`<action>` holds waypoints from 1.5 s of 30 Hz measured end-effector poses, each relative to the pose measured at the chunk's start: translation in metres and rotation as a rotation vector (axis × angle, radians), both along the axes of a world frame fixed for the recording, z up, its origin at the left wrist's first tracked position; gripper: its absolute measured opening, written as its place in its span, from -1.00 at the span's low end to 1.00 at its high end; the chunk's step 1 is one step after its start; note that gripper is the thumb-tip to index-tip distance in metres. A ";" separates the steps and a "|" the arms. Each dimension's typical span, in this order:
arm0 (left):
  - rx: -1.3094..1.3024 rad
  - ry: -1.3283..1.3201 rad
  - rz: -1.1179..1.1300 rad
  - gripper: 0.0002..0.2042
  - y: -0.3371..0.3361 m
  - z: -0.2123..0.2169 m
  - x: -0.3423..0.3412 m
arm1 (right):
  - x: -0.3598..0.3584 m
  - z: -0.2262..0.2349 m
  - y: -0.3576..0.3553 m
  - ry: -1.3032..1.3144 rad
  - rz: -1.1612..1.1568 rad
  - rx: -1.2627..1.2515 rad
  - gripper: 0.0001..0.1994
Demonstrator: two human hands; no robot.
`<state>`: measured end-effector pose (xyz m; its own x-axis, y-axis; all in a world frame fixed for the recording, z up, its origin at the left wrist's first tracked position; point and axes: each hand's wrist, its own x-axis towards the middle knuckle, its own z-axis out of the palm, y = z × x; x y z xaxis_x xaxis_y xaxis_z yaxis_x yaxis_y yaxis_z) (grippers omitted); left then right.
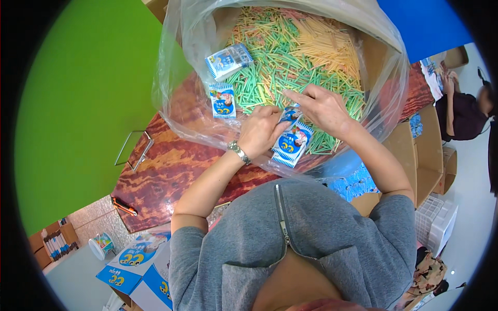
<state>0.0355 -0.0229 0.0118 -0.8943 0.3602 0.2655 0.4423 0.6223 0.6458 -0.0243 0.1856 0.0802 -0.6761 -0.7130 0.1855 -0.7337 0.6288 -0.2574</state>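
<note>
A clear plastic bag (179, 111) lies open over the table, heaped with thin pastel sticks (270, 72) in green, yellow, pink and orange. At its near edge my left hand (261, 129), with a metal watch on the wrist, pinches a small blue-and-white packet (290, 115). My right hand (324, 110) is bent over the top of that packet, fingers curled together; what lies between its fingertips is hidden. Under the held packet rest further printed packets (293, 144), overlapping. Left of my hands are an upright packet (223, 100) and a tilted packet (229, 60) on the bag.
On the red-brown patterned table (155, 176) are a wire stand (136, 150) and an orange-black utility knife (124, 206). A green panel (104, 93) fills the left. Cardboard boxes (407, 150) stand at right; a printed carton (140, 269) stands lower left. Another person (461, 111) works far right.
</note>
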 end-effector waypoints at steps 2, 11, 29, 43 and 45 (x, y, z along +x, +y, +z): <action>0.034 0.078 0.049 -0.66 0.007 0.010 0.001 | -0.006 -0.006 0.005 -0.030 0.048 -0.030 -0.58; 0.634 -0.364 0.043 -0.78 0.002 -0.009 -0.012 | -0.016 0.017 -0.004 -0.407 -0.034 -0.168 -0.81; 0.816 -0.470 0.199 -0.84 -0.009 -0.002 -0.021 | -0.218 -0.012 -0.013 0.280 -0.429 0.552 -0.32; 0.865 -0.422 0.267 -0.85 -0.019 0.008 -0.025 | -0.191 0.009 0.016 0.683 -0.183 0.307 -0.56; 0.817 -0.378 0.319 -0.84 -0.022 0.001 -0.028 | -0.145 0.052 -0.002 -0.902 -0.204 -0.146 -0.67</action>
